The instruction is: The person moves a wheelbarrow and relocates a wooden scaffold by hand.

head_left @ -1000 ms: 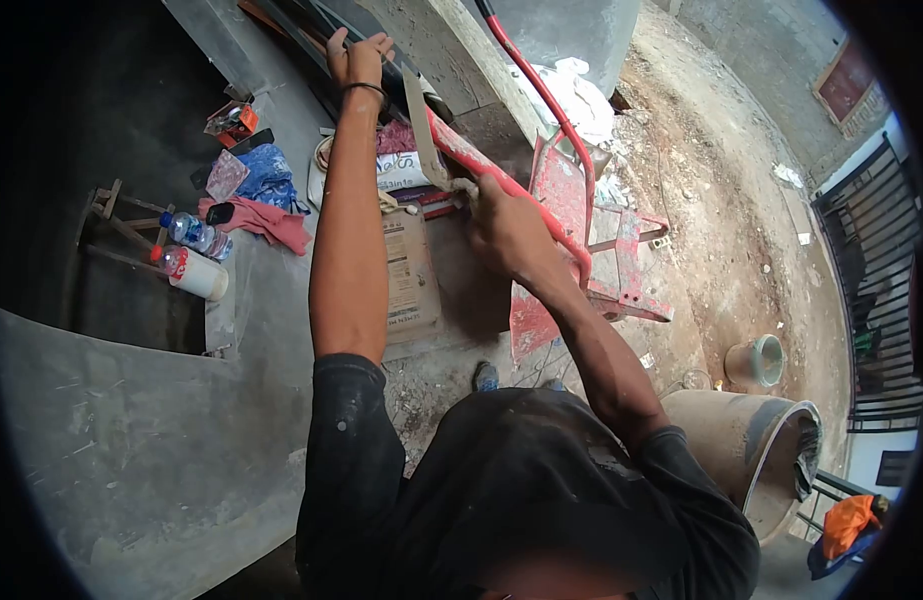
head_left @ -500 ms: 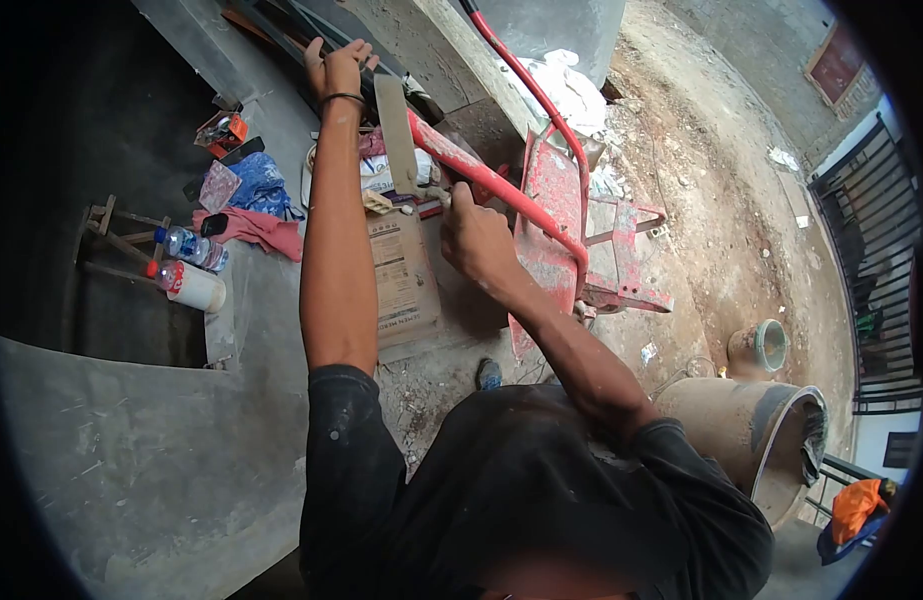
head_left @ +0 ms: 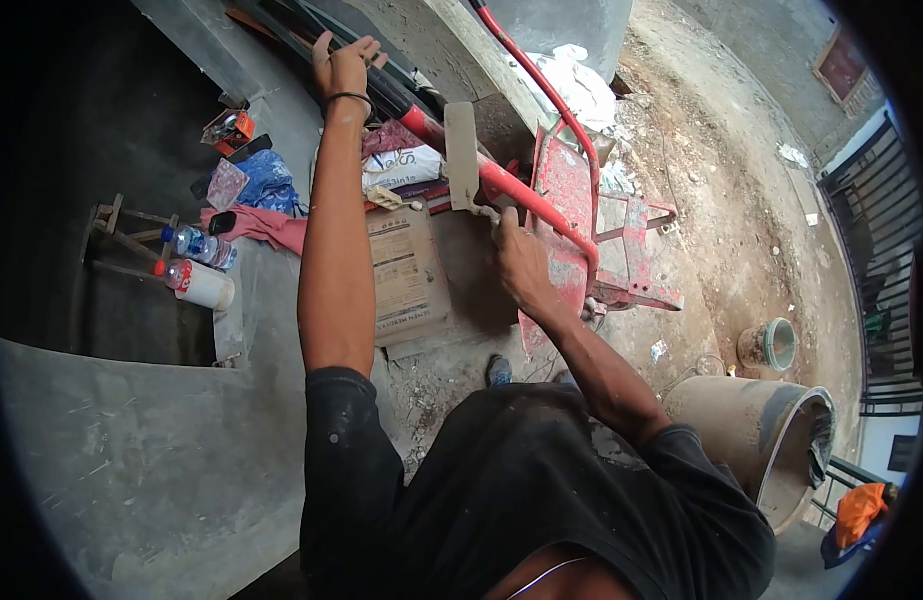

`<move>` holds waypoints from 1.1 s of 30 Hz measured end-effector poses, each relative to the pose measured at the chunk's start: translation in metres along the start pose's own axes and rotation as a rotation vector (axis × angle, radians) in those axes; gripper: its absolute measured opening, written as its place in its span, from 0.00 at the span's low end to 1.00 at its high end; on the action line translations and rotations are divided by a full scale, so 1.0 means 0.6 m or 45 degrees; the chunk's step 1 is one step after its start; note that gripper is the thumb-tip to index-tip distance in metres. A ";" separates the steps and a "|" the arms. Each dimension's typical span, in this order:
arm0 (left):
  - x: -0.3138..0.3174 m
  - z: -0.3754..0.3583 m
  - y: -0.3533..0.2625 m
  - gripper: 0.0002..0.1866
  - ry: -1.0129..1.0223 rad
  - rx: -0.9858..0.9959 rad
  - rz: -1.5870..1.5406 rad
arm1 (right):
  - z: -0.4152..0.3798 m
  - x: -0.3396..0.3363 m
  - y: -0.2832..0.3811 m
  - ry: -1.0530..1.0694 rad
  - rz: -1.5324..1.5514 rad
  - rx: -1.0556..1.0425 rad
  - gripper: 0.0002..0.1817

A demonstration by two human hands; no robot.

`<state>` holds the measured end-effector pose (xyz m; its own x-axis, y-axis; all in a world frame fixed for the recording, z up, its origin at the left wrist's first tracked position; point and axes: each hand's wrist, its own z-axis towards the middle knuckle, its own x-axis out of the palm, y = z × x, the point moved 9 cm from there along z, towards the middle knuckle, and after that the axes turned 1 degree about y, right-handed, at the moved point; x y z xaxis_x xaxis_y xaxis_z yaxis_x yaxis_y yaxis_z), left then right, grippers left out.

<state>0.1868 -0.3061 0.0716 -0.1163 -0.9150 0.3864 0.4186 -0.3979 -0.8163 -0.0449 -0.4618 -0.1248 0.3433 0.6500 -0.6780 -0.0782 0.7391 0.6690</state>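
Observation:
My left hand (head_left: 347,68) is at the top, its fingers spread, over dark bars beside a black-gripped handle. My right hand (head_left: 521,262) is closed round the handle of a trowel (head_left: 461,150), whose long, mortar-coated blade points up and away. Beneath the trowel runs the red handle of a wheelbarrow (head_left: 563,190). A flattened cement bag (head_left: 401,270) lies on the floor between my arms. Behind it sits a white printed packet (head_left: 403,168), with a small pale piece at its near edge.
Bottles (head_left: 199,246), a white container (head_left: 209,287), a pink cloth (head_left: 271,232) and a blue cloth (head_left: 265,182) are on the left. To the right stand a large drum (head_left: 721,410) and a bucket (head_left: 767,345). A white sack (head_left: 571,88) lies past the wheelbarrow.
My right hand and the trowel have moved right, away from my left arm. My left hand stays near the same place with its fingers spread. The whole view has shifted slightly.

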 end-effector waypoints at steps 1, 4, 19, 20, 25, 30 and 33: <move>0.002 -0.005 0.001 0.39 0.013 -0.005 -0.016 | -0.005 -0.002 0.000 0.017 0.012 0.005 0.12; 0.010 0.000 0.008 0.39 0.023 -0.001 -0.006 | 0.014 -0.007 0.065 -0.093 0.142 -0.090 0.13; 0.000 0.000 0.014 0.37 -0.017 -0.123 -0.005 | 0.052 0.032 0.093 -0.135 0.016 -0.124 0.09; -0.001 0.002 0.018 0.37 -0.013 -0.130 -0.001 | 0.048 0.033 0.084 -0.136 0.018 -0.116 0.09; 0.007 -0.004 0.001 0.37 -0.002 -0.116 0.047 | -0.019 0.035 -0.011 -0.057 -0.103 -0.031 0.09; 0.013 -0.003 0.000 0.36 0.012 -0.038 0.039 | 0.033 0.010 0.065 -0.160 0.021 -0.106 0.11; 0.005 -0.004 0.003 0.36 -0.010 -0.062 0.041 | 0.033 0.004 0.049 -0.142 -0.023 -0.095 0.10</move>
<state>0.1853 -0.3099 0.0702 -0.0966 -0.9269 0.3628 0.3780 -0.3713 -0.8481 -0.0279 -0.4417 -0.1006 0.4466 0.6158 -0.6491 -0.1389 0.7644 0.6296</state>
